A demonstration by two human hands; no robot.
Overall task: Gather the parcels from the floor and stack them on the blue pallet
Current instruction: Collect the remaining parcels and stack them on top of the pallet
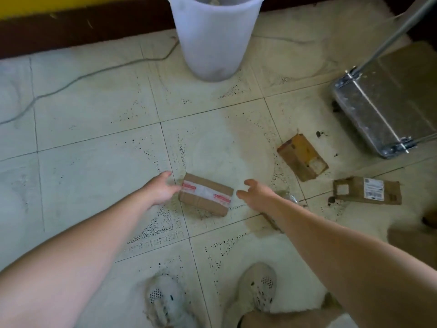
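Three cardboard parcels (pixel 205 194) on floor

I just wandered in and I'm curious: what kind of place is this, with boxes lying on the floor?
Probably a storeroom or small parcel-handling room: taped cardboard parcels lie on a tiled floor, one bears a shipping label, and a metal trolley stands nearby.

On my feed the nearest parcel (pixel 205 194) is plain brown card crossed by a white tape band with red lettering. The second parcel (pixel 302 157) is darker brown with a yellow-orange strip and a white patch. The third parcel (pixel 354 191) is brown with a white label printed in black. The floor tiles (pixel 94 138) look pale cream-green with black speckle lines. The bucket (pixel 212 39) is milky white, the trolley (pixel 378 119) silver, the shoes (pixel 163 297) off-white with black-dotted mesh, the skirting (pixel 71 27) dark brown
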